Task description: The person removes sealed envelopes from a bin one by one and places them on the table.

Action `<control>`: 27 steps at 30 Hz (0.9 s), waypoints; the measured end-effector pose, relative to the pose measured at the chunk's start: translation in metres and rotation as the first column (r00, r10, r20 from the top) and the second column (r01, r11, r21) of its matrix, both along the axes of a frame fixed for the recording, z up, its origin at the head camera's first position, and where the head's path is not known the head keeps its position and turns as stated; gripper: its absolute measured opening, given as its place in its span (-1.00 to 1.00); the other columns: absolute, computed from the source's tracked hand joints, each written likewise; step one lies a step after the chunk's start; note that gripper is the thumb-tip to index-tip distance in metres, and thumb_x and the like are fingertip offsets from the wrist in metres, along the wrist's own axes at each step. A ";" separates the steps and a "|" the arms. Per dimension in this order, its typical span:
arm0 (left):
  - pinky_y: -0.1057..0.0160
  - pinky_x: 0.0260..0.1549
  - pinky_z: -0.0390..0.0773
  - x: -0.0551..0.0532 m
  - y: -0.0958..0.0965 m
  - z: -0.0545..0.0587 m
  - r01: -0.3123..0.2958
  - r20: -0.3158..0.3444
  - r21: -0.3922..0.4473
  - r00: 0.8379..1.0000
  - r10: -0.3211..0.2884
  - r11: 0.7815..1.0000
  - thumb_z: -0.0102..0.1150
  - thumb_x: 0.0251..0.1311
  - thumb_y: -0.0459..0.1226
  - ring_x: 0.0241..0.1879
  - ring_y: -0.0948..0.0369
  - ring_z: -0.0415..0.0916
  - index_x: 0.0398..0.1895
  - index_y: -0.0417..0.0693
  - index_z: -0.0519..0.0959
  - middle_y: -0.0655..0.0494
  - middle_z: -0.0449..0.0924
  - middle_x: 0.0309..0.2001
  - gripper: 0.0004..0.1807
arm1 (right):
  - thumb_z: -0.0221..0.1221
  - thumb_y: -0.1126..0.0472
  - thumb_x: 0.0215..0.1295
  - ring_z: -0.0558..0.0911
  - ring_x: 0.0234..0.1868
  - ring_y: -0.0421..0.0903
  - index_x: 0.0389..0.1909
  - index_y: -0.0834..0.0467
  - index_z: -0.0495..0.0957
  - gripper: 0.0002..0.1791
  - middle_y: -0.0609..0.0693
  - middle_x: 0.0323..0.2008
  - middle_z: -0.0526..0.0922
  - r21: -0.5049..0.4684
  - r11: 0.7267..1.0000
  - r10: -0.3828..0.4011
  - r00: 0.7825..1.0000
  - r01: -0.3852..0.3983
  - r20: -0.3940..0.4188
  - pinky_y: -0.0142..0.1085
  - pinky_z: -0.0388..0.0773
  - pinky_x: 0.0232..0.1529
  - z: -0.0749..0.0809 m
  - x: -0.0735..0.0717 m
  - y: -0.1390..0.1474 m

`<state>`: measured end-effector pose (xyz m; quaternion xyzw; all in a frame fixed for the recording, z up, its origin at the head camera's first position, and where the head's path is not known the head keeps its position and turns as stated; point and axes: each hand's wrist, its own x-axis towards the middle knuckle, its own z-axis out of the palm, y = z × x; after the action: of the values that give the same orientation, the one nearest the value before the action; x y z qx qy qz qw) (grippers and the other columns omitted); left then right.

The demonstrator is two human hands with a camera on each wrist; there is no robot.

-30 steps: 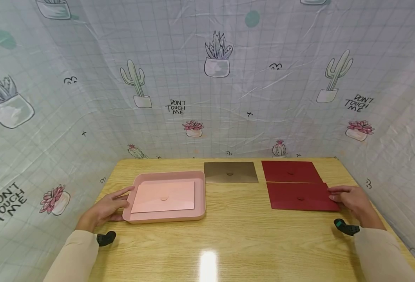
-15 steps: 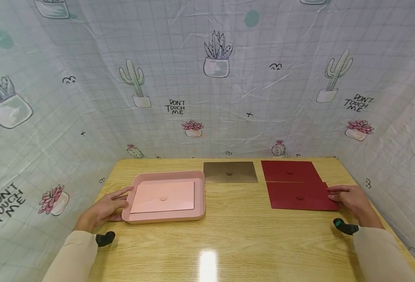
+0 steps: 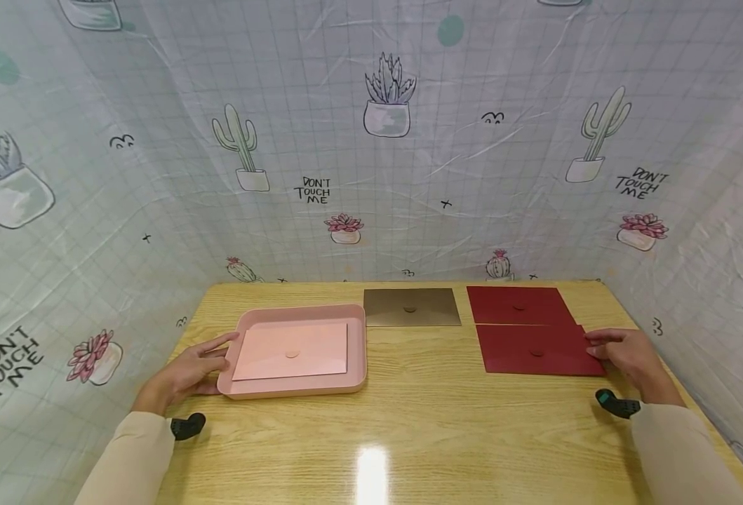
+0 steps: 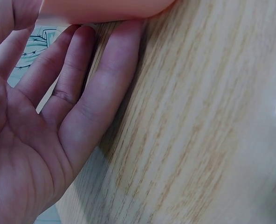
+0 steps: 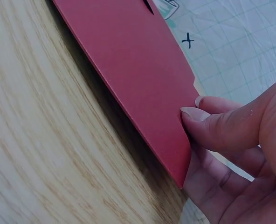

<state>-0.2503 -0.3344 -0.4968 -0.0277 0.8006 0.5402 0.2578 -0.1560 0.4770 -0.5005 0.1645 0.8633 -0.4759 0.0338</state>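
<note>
My left hand [image 3: 184, 373] is at the left side of a shallow pink tray [image 3: 360, 351], fingers extended and touching its outer wall. A pale pink envelope [image 3: 292, 354] lies inside that tray. In the left wrist view, the fingertips [image 4: 121, 35] reach the underside of the tray wall [image 4: 105, 10]. On the right, my right hand [image 3: 626, 358] pinches the right edge of the nearer dark red envelope [image 3: 529, 351]. The right wrist view shows the thumb [image 5: 198, 123] on top of the envelope [image 5: 133, 88], other fingers beneath, the near edge lifted off the table.
Behind the held envelope lies another dark red envelope [image 3: 516, 305], its front edge meeting the held one. A brown envelope [image 3: 409, 315] lies at the back, just right of the tray. Fabric curtains [image 3: 390, 182] with cactus prints enclose the wooden table [image 3: 428, 407] behind and at both sides.
</note>
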 end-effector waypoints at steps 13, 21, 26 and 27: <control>0.08 -0.16 0.74 0.003 -0.002 -0.002 -0.007 0.003 0.004 1.000 0.007 1.000 0.25 0.36 -0.26 -0.06 0.13 0.66 0.71 0.26 0.01 -0.28 0.07 0.64 -0.07 | 0.32 0.18 0.33 0.59 0.13 0.09 0.30 0.37 0.55 -0.42 0.44 0.32 0.53 0.199 0.980 0.005 1.000 -0.007 0.012 -0.50 0.47 -0.22 -0.003 -0.003 -0.001; 0.07 -0.13 0.74 0.002 -0.004 -0.002 -0.003 0.007 0.005 1.000 0.002 1.000 0.24 0.36 -0.27 -0.04 0.13 0.66 0.71 0.25 0.01 -0.27 0.05 0.65 -0.06 | 0.30 0.18 0.34 0.44 0.31 0.35 0.31 0.39 0.53 -0.42 0.47 0.36 0.47 0.197 0.980 0.007 1.000 -0.009 0.010 -0.41 0.42 -0.13 -0.002 -0.002 -0.004; 0.08 -0.14 0.73 0.002 -0.001 -0.001 0.010 0.000 0.007 1.000 -0.010 1.000 0.23 0.36 -0.28 -0.03 0.13 0.64 0.71 0.23 0.01 -0.29 0.03 0.65 -0.07 | 0.30 0.18 0.34 0.42 0.31 0.38 0.32 0.41 0.51 -0.40 0.50 0.36 0.45 0.201 0.980 0.005 1.000 -0.009 0.018 -0.29 0.44 -0.05 -0.002 0.000 -0.003; 0.08 -0.14 0.73 0.002 -0.001 -0.001 0.015 -0.002 0.011 1.000 -0.015 1.000 0.22 0.36 -0.28 -0.02 0.12 0.63 0.71 0.22 0.00 -0.30 0.02 0.65 -0.07 | 0.30 0.18 0.34 0.43 0.31 0.38 0.32 0.41 0.51 -0.40 0.50 0.36 0.45 0.202 0.979 0.004 1.000 -0.008 0.018 -0.32 0.45 -0.07 -0.002 0.001 -0.002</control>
<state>-0.2488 -0.3356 -0.4974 -0.0198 0.7982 0.5425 0.2611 -0.1551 0.4748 -0.5025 0.1685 0.9074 -0.3841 0.0259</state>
